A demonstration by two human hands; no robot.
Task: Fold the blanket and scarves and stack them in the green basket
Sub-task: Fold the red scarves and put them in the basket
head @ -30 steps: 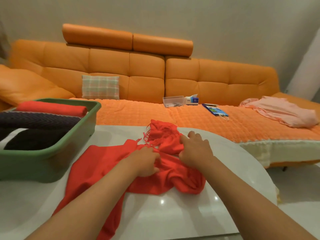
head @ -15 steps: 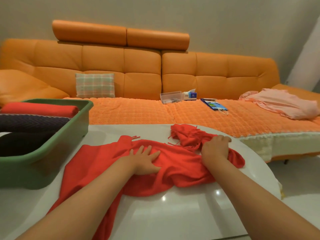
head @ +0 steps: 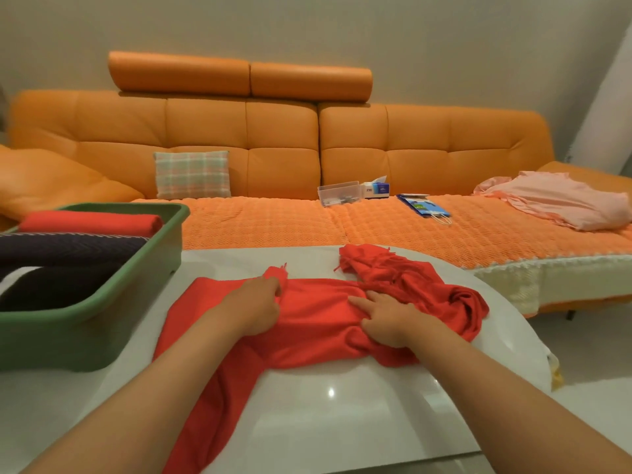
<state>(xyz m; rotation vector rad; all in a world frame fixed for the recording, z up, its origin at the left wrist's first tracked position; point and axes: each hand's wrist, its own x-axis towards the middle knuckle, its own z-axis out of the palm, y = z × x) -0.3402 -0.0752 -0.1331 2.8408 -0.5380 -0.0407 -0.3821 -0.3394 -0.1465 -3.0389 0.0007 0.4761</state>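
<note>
Task is sitting roughly mid-way. Green basket [head: 113, 299] on the counter's [head: 342, 422] left side is already holding three folded pieces side by side: a red one [head: 89, 222] at the far end, a dark patterned one [head: 68, 248], and a black one [head: 51, 285]. Red scarf [head: 318, 323] is lying unfolded on the counter, its right end bunched up with the fringe showing and its near end trailing toward the counter's front edge. Left grip [head: 254, 304] is clenching around the scarf's far edge by a fringed corner. Right grip [head: 386, 314] is released, fingers flat, pressing the cloth down near the bunched part. Looks like flattening is under way, with folding not yet started. Pink cloth [head: 564, 203] is lying loose on the sofa [head: 273, 131], probably also waiting. Left to do: fold the scarf, put it in the basket, likely the pink piece too.
</note>
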